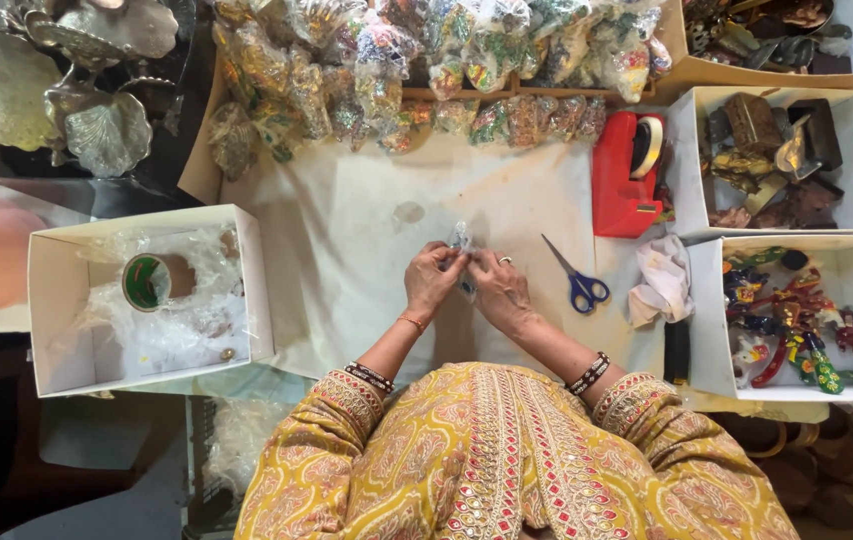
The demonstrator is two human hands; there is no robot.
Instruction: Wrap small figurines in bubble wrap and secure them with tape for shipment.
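My left hand [432, 280] and my right hand [500, 290] meet over the middle of the white table cover [347, 250]. Together they pinch a small clear plastic packet [461, 240] with something small inside; what it is I cannot tell. Both hands have their fingers closed on the packet. Blue-handled scissors [577, 280] lie just right of my right hand.
A red tape dispenser [627, 175] stands beyond the scissors. White boxes at right hold metal items [767, 155] and colourful figurines [797, 320]. A white box at left [57, 300] holds a tape roll [152, 280] and plastic. Wrapped packets [427, 70] pile at the back.
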